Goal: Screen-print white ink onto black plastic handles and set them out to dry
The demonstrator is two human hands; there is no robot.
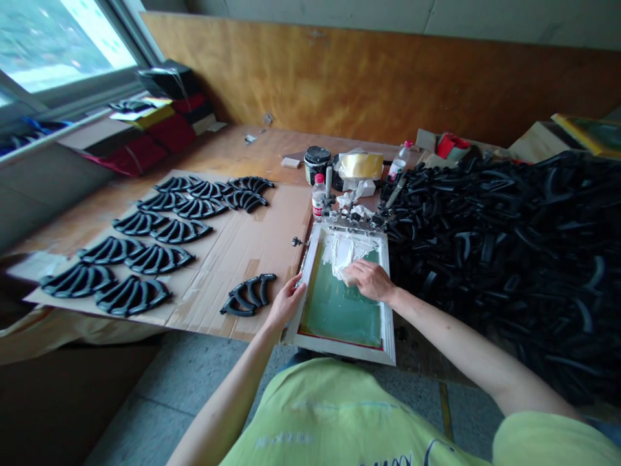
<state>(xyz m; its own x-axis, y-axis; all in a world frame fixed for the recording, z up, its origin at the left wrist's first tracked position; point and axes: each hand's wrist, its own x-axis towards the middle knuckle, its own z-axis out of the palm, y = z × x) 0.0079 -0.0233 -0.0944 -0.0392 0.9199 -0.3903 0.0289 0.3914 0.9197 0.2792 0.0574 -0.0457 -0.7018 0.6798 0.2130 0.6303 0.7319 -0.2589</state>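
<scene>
A screen-printing frame (389, 304) with a white border and green mesh lies in front of me, clamped at its far end. White ink (366, 246) is smeared thickly over the far part of the mesh. My right hand (371, 279) is closed on a small squeegee (345, 275), coated in white and partly hidden by the fingers, over the mesh. At the frame's left edge, my left hand (290, 299) grips the border, its fingers partly out of sight. One black slatted, fan-shaped part (248, 294) lies on the cardboard just left of that hand.
Rows of similar black parts (160, 255) cover the left of the cardboard (213, 291). A large heap of black parts (509, 239) rises close on the right. Behind the frame stand a red-capped bottle (318, 194), a black tub (317, 165) and another bottle (399, 162).
</scene>
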